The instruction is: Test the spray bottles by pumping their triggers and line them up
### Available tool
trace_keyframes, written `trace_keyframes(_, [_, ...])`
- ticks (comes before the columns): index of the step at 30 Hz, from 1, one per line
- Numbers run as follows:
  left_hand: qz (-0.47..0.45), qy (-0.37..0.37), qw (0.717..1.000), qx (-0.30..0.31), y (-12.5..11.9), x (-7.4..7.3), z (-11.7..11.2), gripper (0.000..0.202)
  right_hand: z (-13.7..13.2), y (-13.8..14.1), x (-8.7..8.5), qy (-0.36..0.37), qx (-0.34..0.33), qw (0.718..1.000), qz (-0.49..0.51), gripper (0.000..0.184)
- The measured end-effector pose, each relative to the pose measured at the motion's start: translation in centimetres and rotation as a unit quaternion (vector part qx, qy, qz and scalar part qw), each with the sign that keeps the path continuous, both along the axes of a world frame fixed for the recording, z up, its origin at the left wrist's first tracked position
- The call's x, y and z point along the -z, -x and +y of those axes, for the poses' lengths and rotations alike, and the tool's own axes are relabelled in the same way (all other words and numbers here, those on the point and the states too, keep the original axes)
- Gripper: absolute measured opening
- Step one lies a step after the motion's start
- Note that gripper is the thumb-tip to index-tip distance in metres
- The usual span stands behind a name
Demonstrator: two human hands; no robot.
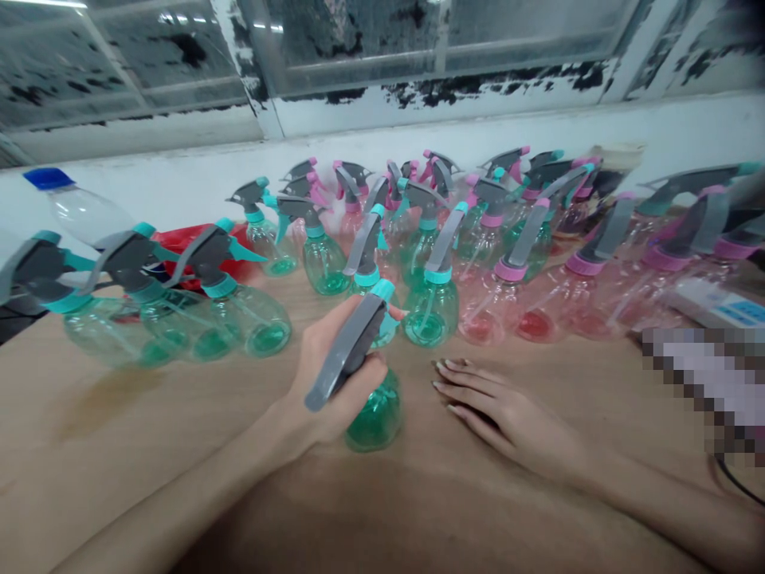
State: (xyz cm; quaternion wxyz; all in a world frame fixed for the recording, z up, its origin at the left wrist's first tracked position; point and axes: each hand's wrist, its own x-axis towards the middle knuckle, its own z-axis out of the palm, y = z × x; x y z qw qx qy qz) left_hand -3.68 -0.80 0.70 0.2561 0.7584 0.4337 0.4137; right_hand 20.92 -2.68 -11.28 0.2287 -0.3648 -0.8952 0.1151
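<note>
My left hand is wrapped round the neck of a green spray bottle with a grey and turquoise trigger head. The bottle is close to the table top; whether its base touches the wood I cannot tell. My fingers hide its collar. To the right, my right hand lies palm down on the table, fingers stretched out, holding nothing. Just beyond both hands stand another green spray bottle and a pink spray bottle.
Several more green bottles stand at the left, and pink bottles crowd the right and back of the table. A blue-capped clear bottle and a red item are at the far left. A white wall closes off the back.
</note>
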Motion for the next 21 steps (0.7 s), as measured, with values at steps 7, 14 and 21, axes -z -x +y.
trace_keyframes(7, [0.009,0.015,1.0,0.004,0.0,-0.4,-0.2,0.026,0.0,-0.1,0.1,0.002,0.002,1.0,0.008,0.036])
trace_keyframes(14, [-0.013,-0.005,1.0,0.008,0.4,1.0,0.3,0.018,0.1,-0.1,0.1,-0.009,-0.005,1.0,-0.017,0.035])
trace_keyframes(21, [-0.019,0.012,1.0,-0.018,-0.2,0.8,0.3,0.032,0.1,-0.1,0.2,-0.006,-0.001,1.0,-0.026,0.035])
